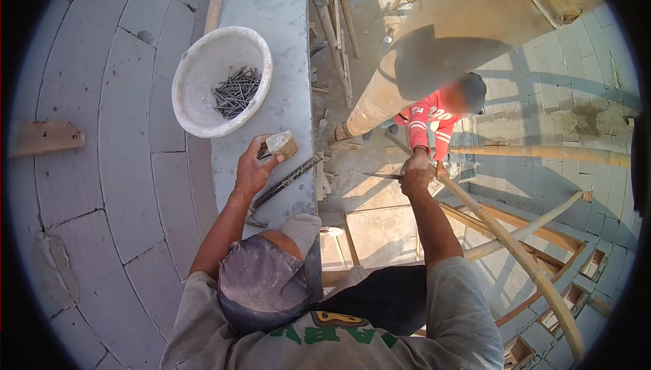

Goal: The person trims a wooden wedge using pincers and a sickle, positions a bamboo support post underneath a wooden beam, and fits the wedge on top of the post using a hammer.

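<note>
Pinched between thumb and fingers of my left hand (pixel 252 167) is a small pale block (pixel 282 144), wood-like on its side. Below that hand, a hammer-like tool with a dark shaft (pixel 288 181) lies along the grey ledge (pixel 261 4), its curved end by my knee. A white bowl (pixel 183 102) holding several loose nails (pixel 237 92) stands on the ledge beyond. My right hand (pixel 416 181) is stretched out to the right, closed around a thin, dark, pointed blade (pixel 383 175). A co-worker's hand (pixel 419 158) meets my right hand from the far side.
The co-worker in a red sleeve (pixel 444 133) stands below, other hand at a long bamboo pole (pixel 502 231). A big slanting column (pixel 420 51) rises ahead. Grey block wall (pixel 132 133) runs along my left, with a wooden stub (pixel 51 138). Timber frames (pixel 542 255) lie lower right.
</note>
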Tool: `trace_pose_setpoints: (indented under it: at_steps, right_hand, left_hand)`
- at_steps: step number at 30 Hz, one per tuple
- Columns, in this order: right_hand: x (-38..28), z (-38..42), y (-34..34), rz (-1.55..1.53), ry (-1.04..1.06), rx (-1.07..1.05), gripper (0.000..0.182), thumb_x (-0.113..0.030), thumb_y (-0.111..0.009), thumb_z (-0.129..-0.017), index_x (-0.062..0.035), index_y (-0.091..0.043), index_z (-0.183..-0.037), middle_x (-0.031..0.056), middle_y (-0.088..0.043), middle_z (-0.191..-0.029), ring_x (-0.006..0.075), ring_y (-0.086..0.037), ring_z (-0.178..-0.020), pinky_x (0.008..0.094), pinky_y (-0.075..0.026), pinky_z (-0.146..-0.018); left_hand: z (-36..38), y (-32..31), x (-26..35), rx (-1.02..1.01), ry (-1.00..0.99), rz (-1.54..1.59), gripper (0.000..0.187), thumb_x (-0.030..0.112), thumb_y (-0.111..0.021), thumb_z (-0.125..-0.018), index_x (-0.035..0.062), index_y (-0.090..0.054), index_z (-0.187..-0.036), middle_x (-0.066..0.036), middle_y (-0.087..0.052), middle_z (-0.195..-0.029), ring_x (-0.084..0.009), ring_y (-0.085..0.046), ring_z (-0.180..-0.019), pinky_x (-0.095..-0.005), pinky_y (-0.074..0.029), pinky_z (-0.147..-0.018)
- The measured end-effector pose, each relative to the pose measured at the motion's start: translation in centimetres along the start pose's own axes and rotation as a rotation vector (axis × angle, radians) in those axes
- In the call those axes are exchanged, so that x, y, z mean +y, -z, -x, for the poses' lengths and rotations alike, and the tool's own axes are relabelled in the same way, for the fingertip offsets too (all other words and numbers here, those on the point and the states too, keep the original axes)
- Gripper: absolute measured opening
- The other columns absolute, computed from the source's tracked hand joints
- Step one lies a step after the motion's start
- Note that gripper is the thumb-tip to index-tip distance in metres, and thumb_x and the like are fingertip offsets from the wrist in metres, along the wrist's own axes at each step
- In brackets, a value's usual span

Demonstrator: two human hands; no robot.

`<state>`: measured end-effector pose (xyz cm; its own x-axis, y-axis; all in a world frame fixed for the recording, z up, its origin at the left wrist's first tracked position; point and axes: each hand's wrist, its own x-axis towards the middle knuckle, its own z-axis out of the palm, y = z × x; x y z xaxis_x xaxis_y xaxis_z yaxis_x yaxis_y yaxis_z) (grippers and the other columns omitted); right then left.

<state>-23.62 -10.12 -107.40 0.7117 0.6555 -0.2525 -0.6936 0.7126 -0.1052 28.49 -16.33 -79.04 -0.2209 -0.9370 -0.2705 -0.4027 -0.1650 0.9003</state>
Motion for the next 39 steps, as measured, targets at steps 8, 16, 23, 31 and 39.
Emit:
trace_pose_setpoints:
  at_steps: [8, 16, 23, 31, 39]
  right_hand:
    - [2.5, -5.4, -0.3, 0.075, 0.274, 0.496, 0.031, -0.031, -0.057, -0.094, -0.0029, -0.057, -0.108, 0.0143, -0.065, -0.103, 0.0291, -0.065, -0.101, 0.0391, -0.052, -0.086]
    - [-6.0, -8.9, -31.6, -0.015, 0.155, 1.889, 0.047, -0.042, -0.058, -0.091, 0.0023, -0.063, -0.078, 0.0158, -0.066, -0.067, 0.0267, -0.068, -0.059, 0.04, -0.054, -0.055]
    - [-4.2, -14.0, -42.9, -0.254, 0.628, 1.942, 0.032, -0.031, -0.062, -0.093, 0.0008, -0.062, -0.088, 0.0066, -0.06, -0.064, 0.0125, -0.054, -0.05, 0.029, -0.044, -0.049]
    - [-4.4, -18.5, -51.1, 0.057, 1.235, 1.968, 0.047, -0.038, -0.061, -0.095, 0.0, -0.057, -0.123, 0.0, -0.054, -0.076, 0.0089, -0.05, -0.068, 0.0248, -0.04, -0.062]
    - [-17.8, -16.4, -47.0, 0.257, 1.019, 1.754, 0.041, -0.021, -0.076, -0.081, -0.0001, -0.056, -0.11, 0.0087, -0.064, -0.083, 0.0164, -0.061, -0.079, 0.031, -0.048, -0.073]
  left_hand:
    - [0.3, 0.6, -1.7, 0.007, 0.039, 0.05, 0.051, 0.001, -0.072, -0.08, 0.0029, -0.051, -0.126, -0.011, -0.063, -0.12, -0.019, -0.059, -0.115, -0.0324, -0.044, -0.102]
    - [0.4, -2.1, -1.2, 0.09, -0.078, -0.014, 0.046, 0.01, -0.074, -0.078, 0.0072, -0.057, -0.121, -0.014, -0.066, -0.114, -0.0261, -0.064, -0.107, -0.0344, -0.048, -0.094]
    - [0.0, -3.1, -3.2, 0.114, -0.098, -0.004, 0.047, 0.009, -0.074, -0.078, 0.0104, -0.057, -0.122, -0.012, -0.067, -0.113, -0.0251, -0.065, -0.106, -0.0341, -0.049, -0.092]
    - [0.4, -2.5, -4.2, 0.077, -0.098, 0.003, 0.047, 0.009, -0.074, -0.077, 0.0119, -0.057, -0.121, -0.011, -0.067, -0.113, -0.0247, -0.066, -0.104, -0.034, -0.049, -0.089]
    - [0.2, -3.0, -3.3, 0.091, -0.121, -0.127, 0.048, 0.013, -0.075, -0.079, 0.013, -0.055, -0.122, -0.013, -0.066, -0.113, -0.0279, -0.064, -0.105, -0.0368, -0.049, -0.089]
